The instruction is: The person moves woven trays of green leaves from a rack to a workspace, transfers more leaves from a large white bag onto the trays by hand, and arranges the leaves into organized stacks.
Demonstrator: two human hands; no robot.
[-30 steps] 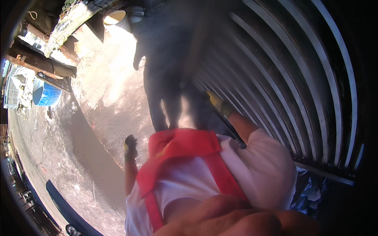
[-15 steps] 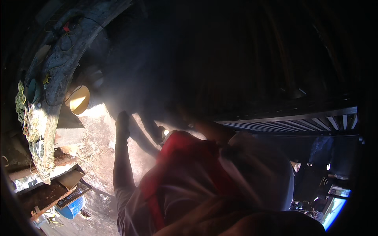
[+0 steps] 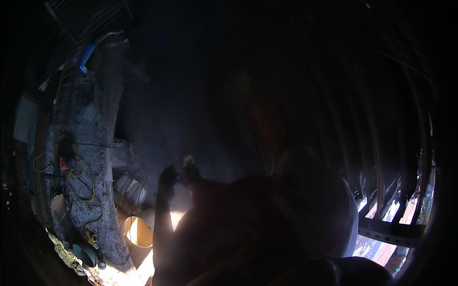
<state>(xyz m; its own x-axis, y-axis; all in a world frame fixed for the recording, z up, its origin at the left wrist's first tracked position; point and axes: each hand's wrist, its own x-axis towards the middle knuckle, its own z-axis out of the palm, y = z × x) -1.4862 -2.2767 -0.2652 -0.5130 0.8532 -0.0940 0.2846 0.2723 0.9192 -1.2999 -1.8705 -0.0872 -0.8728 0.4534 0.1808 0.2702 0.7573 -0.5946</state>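
Observation:
My left hand (image 3: 168, 177) hangs low beside my body, a dark outline against the dim floor. Its fingers are lost in shadow, and I make out nothing held in it. Nearest to it stand a round container (image 3: 139, 232) with a sunlit yellow inside and a pale ribbed container (image 3: 130, 190). My right forearm (image 3: 267, 125) reaches forward as a faint reddish shape. Darkness swallows my right hand, so neither its fingers nor anything in them can be seen.
Along the left runs a rough grey ledge (image 3: 102, 178). On it lie a red and black object (image 3: 66, 163), yellow cord (image 3: 89, 193), a small yellow object (image 3: 90, 237) and a dark green bowl (image 3: 85, 255). Bright slatted openings (image 3: 393, 212) are at the right.
The view has swung up and forward into darker space; the ledge and yellow container sit lower in the picture. My right forearm now points more straight ahead. My left arm still hangs down.

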